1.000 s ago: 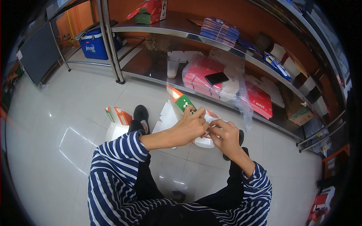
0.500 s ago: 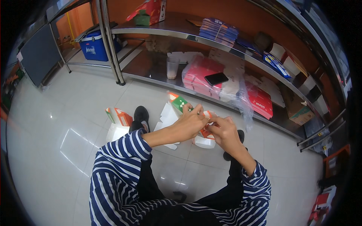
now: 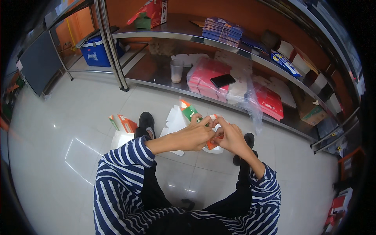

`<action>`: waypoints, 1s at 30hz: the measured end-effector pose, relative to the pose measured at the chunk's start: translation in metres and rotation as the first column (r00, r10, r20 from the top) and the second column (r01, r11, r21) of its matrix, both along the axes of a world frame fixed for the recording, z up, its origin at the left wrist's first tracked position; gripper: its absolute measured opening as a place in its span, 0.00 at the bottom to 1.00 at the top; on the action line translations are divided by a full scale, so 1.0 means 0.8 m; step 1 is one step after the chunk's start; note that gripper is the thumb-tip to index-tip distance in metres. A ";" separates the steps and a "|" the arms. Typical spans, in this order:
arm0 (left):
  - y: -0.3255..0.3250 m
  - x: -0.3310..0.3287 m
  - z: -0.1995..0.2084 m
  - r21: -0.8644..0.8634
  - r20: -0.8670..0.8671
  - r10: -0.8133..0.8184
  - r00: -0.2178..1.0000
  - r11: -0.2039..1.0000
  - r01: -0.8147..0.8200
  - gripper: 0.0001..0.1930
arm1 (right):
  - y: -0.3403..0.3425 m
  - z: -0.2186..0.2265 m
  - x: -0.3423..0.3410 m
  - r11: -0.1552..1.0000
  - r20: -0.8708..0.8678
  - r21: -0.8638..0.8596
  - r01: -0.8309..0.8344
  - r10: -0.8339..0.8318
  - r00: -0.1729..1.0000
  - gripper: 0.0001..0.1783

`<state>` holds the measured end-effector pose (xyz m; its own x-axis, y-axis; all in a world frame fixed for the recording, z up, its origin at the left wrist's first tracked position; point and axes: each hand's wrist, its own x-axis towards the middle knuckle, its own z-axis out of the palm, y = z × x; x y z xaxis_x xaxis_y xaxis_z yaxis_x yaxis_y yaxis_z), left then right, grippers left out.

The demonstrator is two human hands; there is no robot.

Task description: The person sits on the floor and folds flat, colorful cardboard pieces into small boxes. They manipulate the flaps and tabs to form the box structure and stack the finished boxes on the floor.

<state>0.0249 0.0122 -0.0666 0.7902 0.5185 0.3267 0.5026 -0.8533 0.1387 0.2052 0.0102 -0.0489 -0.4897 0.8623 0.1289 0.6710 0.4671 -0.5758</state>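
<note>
Between my hands is a printed cardboard box (image 3: 188, 111) in green, orange and white, only partly visible behind my fingers. My left hand (image 3: 197, 135) is closed on it, fingers bent over the green panel. My right hand (image 3: 232, 138) pinches its right side, thumb and fingertips close to the left hand's fingers. An orange corner shows below the fingers. White cardboard flaps (image 3: 174, 119) spread to the left of the green panel; whether they belong to the same box I cannot tell. On the floor by my left shoe stands another orange and white box (image 3: 126, 124), partly folded.
Ahead runs a steel shelf unit (image 3: 160, 84). Its lower shelf carries a clear plastic cup (image 3: 176, 71), a black phone (image 3: 223, 80) and plastic-wrapped red cartons (image 3: 205, 74). Above lies a banded blue stack (image 3: 222, 30). A blue cooler box (image 3: 96, 51) stands at the far left.
My right hand has shifted slightly left and its fingers have curled in closer to my left hand. The box in my hands has moved a little with them.
</note>
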 end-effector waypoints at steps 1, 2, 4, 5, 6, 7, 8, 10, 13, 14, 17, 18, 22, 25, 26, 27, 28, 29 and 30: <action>-0.002 -0.001 0.006 -0.008 -0.030 -0.004 1.000 1.000 0.004 0.14 | 0.001 0.002 0.001 0.997 -0.008 -0.080 0.015 -0.016 1.000 0.20; -0.003 -0.001 0.009 0.041 0.004 0.013 1.000 0.999 -0.013 0.13 | 0.001 0.000 0.002 0.999 -0.014 -0.038 0.001 -0.001 1.000 0.20; -0.005 -0.003 0.012 0.135 0.075 0.042 0.996 0.989 -0.052 0.11 | 0.002 -0.003 0.000 0.998 -0.026 0.047 -0.030 0.031 0.999 0.19; -0.003 -0.006 0.012 0.138 0.103 0.061 0.993 0.988 -0.074 0.11 | 0.000 -0.001 0.000 0.991 -0.030 0.127 -0.046 0.050 0.998 0.20; 0.000 -0.011 0.011 0.140 0.130 0.078 0.988 0.985 -0.096 0.11 | -0.003 0.004 0.000 0.977 -0.032 0.206 -0.061 0.069 0.997 0.20; 0.002 -0.016 0.016 0.142 0.157 0.096 0.983 0.983 -0.119 0.11 | -0.006 0.009 0.000 0.956 -0.033 0.284 -0.075 0.088 0.996 0.21; 0.002 -0.021 0.022 0.064 0.179 0.121 0.976 0.989 -0.134 0.11 | -0.006 0.012 0.002 0.936 -0.055 0.348 -0.054 0.078 0.995 0.22; -0.001 -0.034 0.035 -0.094 0.217 0.179 0.959 0.982 -0.162 0.10 | -0.007 0.017 0.012 0.883 -0.098 0.470 -0.013 0.067 0.993 0.23; 0.014 -0.056 0.029 -0.291 0.288 0.226 0.931 0.946 -0.140 0.09 | 0.003 0.032 0.030 0.735 -0.148 0.634 0.239 -0.189 0.971 0.24; 0.017 -0.059 0.025 -0.355 0.325 0.240 0.915 0.927 -0.117 0.09 | 0.009 0.026 0.040 0.827 -0.257 0.490 0.277 -0.166 0.952 0.23; 0.025 -0.064 0.014 -0.488 0.387 0.272 0.881 0.871 -0.054 0.09 | 0.034 -0.008 0.060 0.974 -0.507 0.062 0.218 -0.157 0.847 0.22; 0.026 -0.064 0.011 -0.499 0.383 0.264 0.885 0.866 -0.042 0.10 | 0.037 -0.013 0.062 0.986 -0.544 -0.036 0.160 -0.153 0.825 0.22; 0.025 -0.067 0.010 -0.442 0.378 0.252 0.891 0.895 -0.065 0.12 | 0.031 0.000 0.053 0.979 -0.679 -0.196 0.054 -0.175 0.713 0.19; 0.022 -0.052 0.012 -0.500 0.486 0.324 0.811 0.865 -0.045 0.13 | 0.017 0.003 0.029 0.998 -0.673 0.020 0.056 -0.028 0.739 0.16; 0.022 -0.049 0.015 -0.528 0.523 0.342 0.781 0.849 -0.018 0.13 | 0.014 0.004 0.022 0.995 -0.684 0.038 0.088 -0.038 0.729 0.15; 0.023 -0.046 0.020 -0.554 0.557 0.361 0.748 0.833 0.010 0.13 | 0.011 0.005 0.015 0.991 -0.695 0.056 0.119 -0.047 0.718 0.15; 0.024 -0.044 0.022 -0.578 0.588 0.384 0.712 0.815 0.038 0.14 | 0.009 0.005 0.009 0.986 -0.705 0.072 0.148 -0.054 0.707 0.14; 0.024 -0.042 0.020 -0.578 0.621 0.376 0.688 0.812 0.078 0.14 | 0.009 0.003 0.005 0.985 -0.719 0.053 0.164 -0.076 0.691 0.14; 0.023 -0.040 0.015 -0.577 0.652 0.369 0.662 0.808 0.117 0.14 | 0.009 0.000 0.002 0.983 -0.732 0.035 0.178 -0.097 0.674 0.14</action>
